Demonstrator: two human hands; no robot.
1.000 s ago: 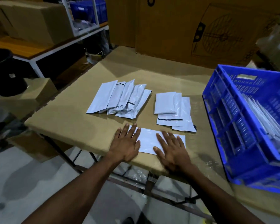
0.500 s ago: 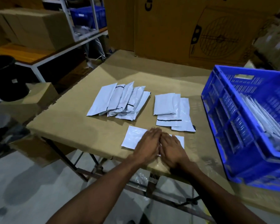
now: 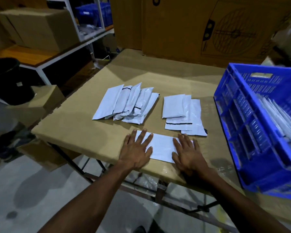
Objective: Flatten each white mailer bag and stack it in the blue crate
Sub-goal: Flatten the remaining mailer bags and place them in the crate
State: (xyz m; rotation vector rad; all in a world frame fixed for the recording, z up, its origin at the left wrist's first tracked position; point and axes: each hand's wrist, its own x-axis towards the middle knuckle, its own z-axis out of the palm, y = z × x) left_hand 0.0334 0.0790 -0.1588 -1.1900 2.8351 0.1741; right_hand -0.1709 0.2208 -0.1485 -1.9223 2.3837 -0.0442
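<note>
A white mailer bag [image 3: 162, 147] lies flat near the front edge of the cardboard-covered table [image 3: 84, 128]. My left hand [image 3: 136, 148] presses its left end with straight, spread fingers. My right hand [image 3: 186, 152] presses the right end the same way. Behind them, a fanned pile of several white mailer bags [image 3: 128, 102] lies at centre, and a smaller pile of three [image 3: 181, 113] sits to its right. The blue crate [image 3: 252, 135] stands at the right, with several flattened bags leaning inside it.
Large cardboard boxes [image 3: 208, 26] stand behind the table. A white shelf frame [image 3: 60, 52] at the left carries a brown box and another blue crate. A black bin [image 3: 5, 79] and a small carton sit on the floor at left.
My hands were together at the bag's middle half a second ago; they have slid apart to its two ends, palms flat on it.
</note>
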